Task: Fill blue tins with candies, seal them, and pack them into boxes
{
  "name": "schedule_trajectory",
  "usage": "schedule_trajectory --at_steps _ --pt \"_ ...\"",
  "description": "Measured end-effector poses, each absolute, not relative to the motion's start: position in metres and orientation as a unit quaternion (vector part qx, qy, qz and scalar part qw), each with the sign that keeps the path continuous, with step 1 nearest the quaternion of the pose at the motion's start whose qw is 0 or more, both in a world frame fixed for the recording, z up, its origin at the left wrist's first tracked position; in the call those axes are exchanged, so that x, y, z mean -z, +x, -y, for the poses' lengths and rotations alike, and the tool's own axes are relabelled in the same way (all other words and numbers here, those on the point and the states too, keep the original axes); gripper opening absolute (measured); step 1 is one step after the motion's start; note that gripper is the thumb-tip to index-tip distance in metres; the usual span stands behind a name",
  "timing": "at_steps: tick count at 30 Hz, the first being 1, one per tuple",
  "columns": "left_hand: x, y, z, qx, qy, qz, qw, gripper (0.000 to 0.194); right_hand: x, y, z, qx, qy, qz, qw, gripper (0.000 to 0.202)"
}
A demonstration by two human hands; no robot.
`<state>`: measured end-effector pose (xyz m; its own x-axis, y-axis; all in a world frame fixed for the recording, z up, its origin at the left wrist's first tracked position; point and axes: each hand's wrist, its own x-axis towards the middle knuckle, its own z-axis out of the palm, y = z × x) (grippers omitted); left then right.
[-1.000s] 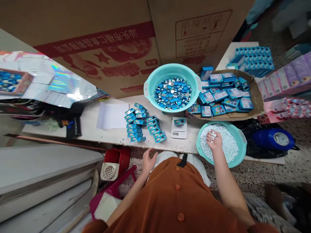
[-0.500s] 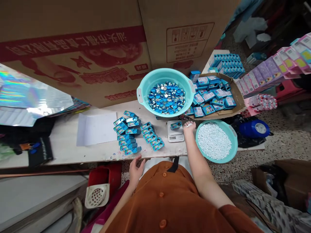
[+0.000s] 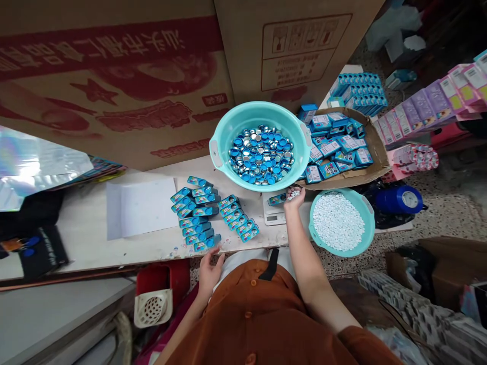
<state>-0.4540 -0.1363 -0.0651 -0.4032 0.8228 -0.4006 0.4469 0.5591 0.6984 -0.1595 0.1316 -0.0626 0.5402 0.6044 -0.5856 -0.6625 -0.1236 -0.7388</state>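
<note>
My right hand (image 3: pixel 294 196) is cupped around a small heap of white tablets (image 3: pixel 293 194), beside a small blue box (image 3: pixel 277 199) on the white digital scale (image 3: pixel 274 219). Just right of that forearm stands a turquoise basin of white tablets (image 3: pixel 338 221). My left hand (image 3: pixel 211 266) rests near the table's front edge with fingers apart and nothing in it. Several blue boxes with round openings (image 3: pixel 198 222) stand in rows above it. A second group of blue boxes (image 3: pixel 239 218) stands between those and the scale.
A turquoise basin (image 3: pixel 218 124) of blue and silver caps is behind the scale. Right of it, a cardboard tray (image 3: pixel 376 152) holds more blue boxes. Large cartons (image 3: pixel 152 116) wall off the back. White paper (image 3: pixel 140 208) lies at left; a red bin (image 3: pixel 178 276) is below the table.
The view has shifted slightly, with the basin of caps appearing larger. My right hand stays by the scale, its tablets more exposed. My left hand stays by the table edge.
</note>
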Motion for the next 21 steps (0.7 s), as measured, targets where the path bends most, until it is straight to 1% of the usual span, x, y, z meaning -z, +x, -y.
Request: schedule_trajectory --at_steps 7,13,21 --pt "0.071 -0.462 0.133 -0.240 0.402 -0.798 0.379 0.044 0.062 -0.166 -0.128 -0.444 -0.571 -0.042 0.689 0.033" --pt "0.074 -0.465 0.132 -0.239 0.389 -0.802 0.385 0.044 0.065 -0.169 -0.125 -0.430 -0.585 0.006 0.688 0.039" --pt "0.067 -0.462 0.127 -0.253 0.375 -0.800 0.394 0.046 0.063 -0.173 -0.125 -0.415 -0.563 0.026 0.714 0.044"
